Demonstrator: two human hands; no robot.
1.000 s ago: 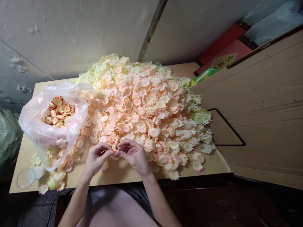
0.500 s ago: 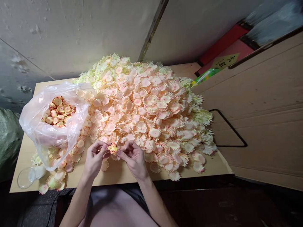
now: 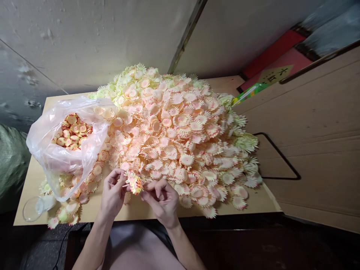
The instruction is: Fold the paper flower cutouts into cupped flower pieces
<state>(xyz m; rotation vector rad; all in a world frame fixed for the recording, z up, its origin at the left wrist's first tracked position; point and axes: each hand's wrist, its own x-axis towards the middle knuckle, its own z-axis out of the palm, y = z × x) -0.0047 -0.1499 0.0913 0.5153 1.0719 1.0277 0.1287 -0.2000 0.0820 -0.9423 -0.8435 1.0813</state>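
Note:
Between my two hands is a small artificial flower [image 3: 135, 184], yellow with red tips, with a paler pink-white layer on its upper left. My left hand [image 3: 113, 193] pinches it from the left with thumb and fingertips. From the right, my right hand [image 3: 164, 202] is closed with thumb and forefinger at the flower's edge. Just beyond my hands lies a big heap of pale pink and greenish-white petal pieces [image 3: 168, 140]. A clear plastic bag [image 3: 42, 131] to the left holds small red-and-yellow flower pieces [image 3: 74, 131].
A transparent cup [image 3: 33, 209] lies on its side at the table's [image 3: 112, 214] front left corner. Cardboard [image 3: 317, 150] with a black metal loop [image 3: 281, 153] borders the right side. A wall [image 3: 126, 33] stands behind, and a green sack [image 3: 11, 161] sits at far left.
The flower between my hands has turned and now shows a paler layer at its left. My right hand has shifted slightly right and down. The whole view has moved a little.

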